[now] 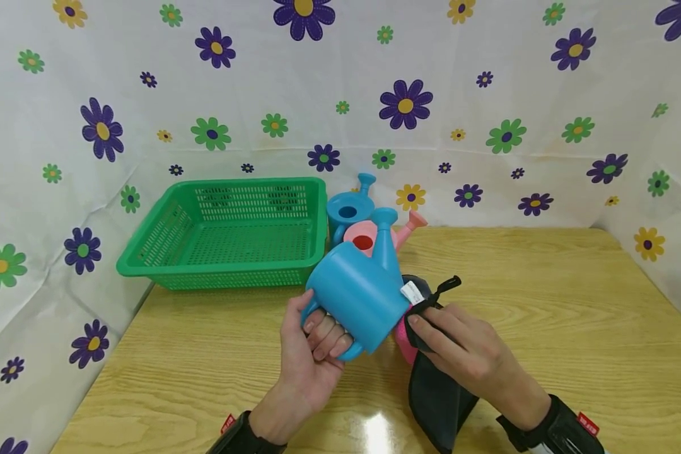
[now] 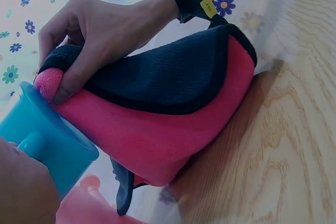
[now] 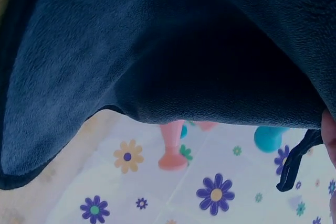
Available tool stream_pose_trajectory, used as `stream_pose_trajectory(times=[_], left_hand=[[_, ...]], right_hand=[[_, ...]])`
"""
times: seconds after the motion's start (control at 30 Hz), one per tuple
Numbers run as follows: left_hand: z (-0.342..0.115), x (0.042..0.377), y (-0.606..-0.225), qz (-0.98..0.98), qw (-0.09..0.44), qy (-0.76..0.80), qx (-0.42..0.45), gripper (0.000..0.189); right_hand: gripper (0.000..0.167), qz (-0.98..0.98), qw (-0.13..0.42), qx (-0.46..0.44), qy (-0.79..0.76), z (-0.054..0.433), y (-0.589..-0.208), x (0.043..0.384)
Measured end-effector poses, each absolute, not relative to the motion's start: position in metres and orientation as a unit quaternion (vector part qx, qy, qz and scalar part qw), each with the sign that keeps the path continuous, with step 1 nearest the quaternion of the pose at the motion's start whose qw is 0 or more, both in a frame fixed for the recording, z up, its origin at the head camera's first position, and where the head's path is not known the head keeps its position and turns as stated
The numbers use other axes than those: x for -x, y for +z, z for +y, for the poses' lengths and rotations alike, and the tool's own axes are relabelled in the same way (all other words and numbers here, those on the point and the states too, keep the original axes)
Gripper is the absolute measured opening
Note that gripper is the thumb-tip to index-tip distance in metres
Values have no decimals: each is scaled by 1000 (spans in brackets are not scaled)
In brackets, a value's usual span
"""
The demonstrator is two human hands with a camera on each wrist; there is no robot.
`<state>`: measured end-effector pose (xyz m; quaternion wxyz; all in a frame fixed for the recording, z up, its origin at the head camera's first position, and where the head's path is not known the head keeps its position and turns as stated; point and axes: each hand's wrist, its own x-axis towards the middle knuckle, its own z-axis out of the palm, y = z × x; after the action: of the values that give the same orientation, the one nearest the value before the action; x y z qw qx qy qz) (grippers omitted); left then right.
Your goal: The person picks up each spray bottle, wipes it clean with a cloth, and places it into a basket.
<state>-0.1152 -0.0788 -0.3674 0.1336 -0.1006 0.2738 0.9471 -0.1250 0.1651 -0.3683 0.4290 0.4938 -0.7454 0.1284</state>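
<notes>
My left hand [image 1: 312, 362] grips the handle of a blue watering can [image 1: 357, 293], held tilted above the table with its spout upward. In my right hand [image 1: 473, 350] is a two-sided cloth [image 2: 173, 129], pink on one face and dark grey on the other, with black edging. Its pink face touches or nearly touches the can's base in the left wrist view. The rest of the cloth [image 1: 439, 394] hangs below my right hand. A black hanging loop [image 1: 448, 285] and a white label [image 1: 412, 292] show at its top. Dark fabric fills most of the right wrist view.
A green plastic basket [image 1: 232, 277] stands at the back left of the wooden table [image 1: 545, 328]. Beside it are a second blue watering can [image 1: 349, 205] and a pink watering can [image 1: 403, 236], partly hidden by the held can. A flower-patterned sheet [image 1: 340, 63] hangs behind.
</notes>
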Motion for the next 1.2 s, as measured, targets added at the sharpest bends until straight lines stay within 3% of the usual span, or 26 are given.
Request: stream_pose_trajectory(times=[0.27,0.63,1.2], left_hand=[[-77,116,-365,271,124,948,109,51],[-79,117,-364,247,133,953,117,52],[-81,119,-363,243,155,951,111,52]], right_hand=[[25,-706,449,-533,124,148,-377,122],[25,-694,430,-567,110,137,-381,115],[28,-722,425,-535,107,146,-381,117]])
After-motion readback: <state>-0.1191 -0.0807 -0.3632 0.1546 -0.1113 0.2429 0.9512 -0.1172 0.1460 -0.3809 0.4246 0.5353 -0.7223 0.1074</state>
